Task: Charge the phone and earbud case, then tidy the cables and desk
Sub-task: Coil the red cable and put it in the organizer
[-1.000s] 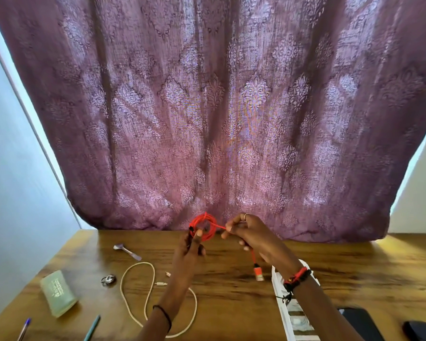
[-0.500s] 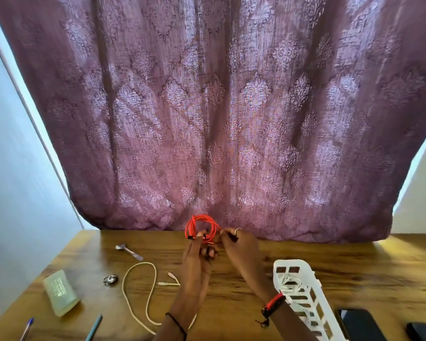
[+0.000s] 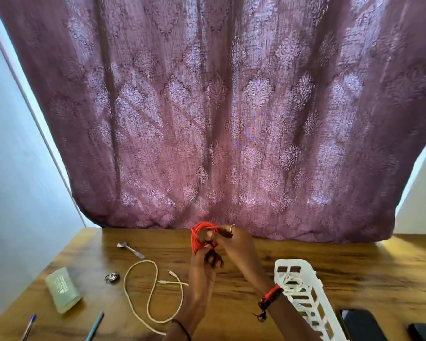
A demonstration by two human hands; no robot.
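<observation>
A coiled red cable (image 3: 199,234) is held up above the wooden desk (image 3: 354,271), in front of the curtain. My left hand (image 3: 205,260) grips the coil from below. My right hand (image 3: 234,244), with a ring on one finger, pinches the coil's right side. A cream cable (image 3: 151,289) lies loose in loops on the desk to the left of my left arm. A black phone (image 3: 360,324) lies flat at the lower right. A dark rounded thing (image 3: 424,332), perhaps the earbud case, sits at the bottom right corner.
A white slotted plastic basket (image 3: 303,291) with white cord inside stands right of my right wrist. On the left lie a pale green case (image 3: 62,289), a metal clip (image 3: 112,277), a small metal tool (image 3: 130,249) and two pens (image 3: 95,326). A purple curtain (image 3: 219,119) hangs behind the desk.
The red cable's loose end with its plug has been wound into the coil. My right hand moved left onto the coil, uncovering the white basket.
</observation>
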